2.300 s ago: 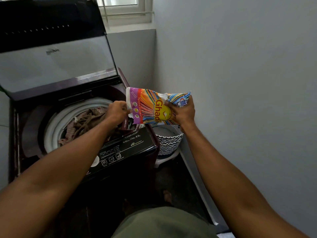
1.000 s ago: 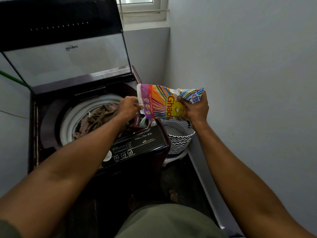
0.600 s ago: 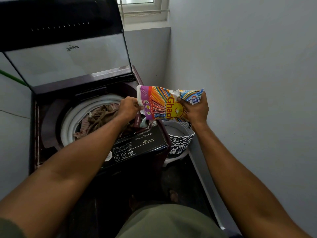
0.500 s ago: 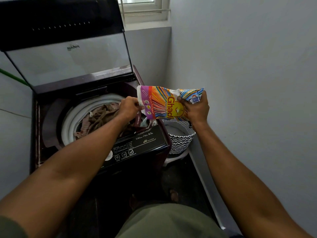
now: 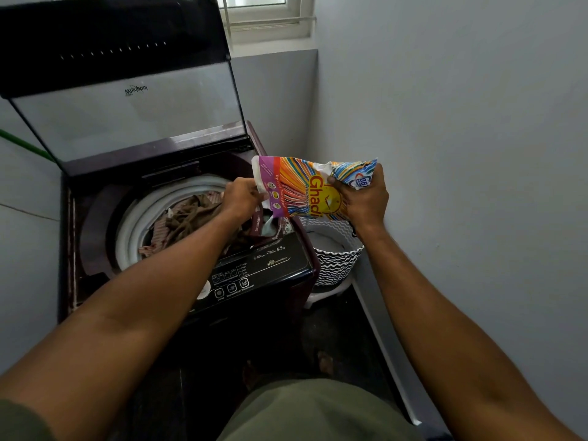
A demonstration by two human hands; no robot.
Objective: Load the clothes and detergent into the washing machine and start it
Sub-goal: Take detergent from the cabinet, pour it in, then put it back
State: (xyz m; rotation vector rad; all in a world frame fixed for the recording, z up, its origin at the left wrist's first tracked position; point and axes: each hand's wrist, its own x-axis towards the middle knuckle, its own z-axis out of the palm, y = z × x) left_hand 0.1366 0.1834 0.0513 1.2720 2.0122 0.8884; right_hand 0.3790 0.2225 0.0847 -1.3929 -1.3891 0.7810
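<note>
A colourful detergent packet (image 5: pixel 299 186) is held sideways above the right front corner of the top-loading washing machine (image 5: pixel 79 243). My left hand (image 5: pixel 240 198) pinches its left end and my right hand (image 5: pixel 362 202) grips its crumpled right end. Brown and striped clothes (image 5: pixel 187 221) fill the white-rimmed drum. Just below the packet a small detergent drawer (image 5: pixel 269 226) stands open. The black control panel (image 5: pixel 254 272) runs along the machine's front edge.
The glass lid (image 5: pixel 127 113) stands upright at the back. A black-and-white zigzag basket (image 5: pixel 334 262) sits on the floor between the machine and the grey wall (image 5: pixel 461 154) on the right. A window (image 5: pixel 267 14) is at the top.
Both hands and the packet stay almost still above the machine's right front corner; the packet has tilted only slightly. Since 2.3 s ago the view has shifted a little.
</note>
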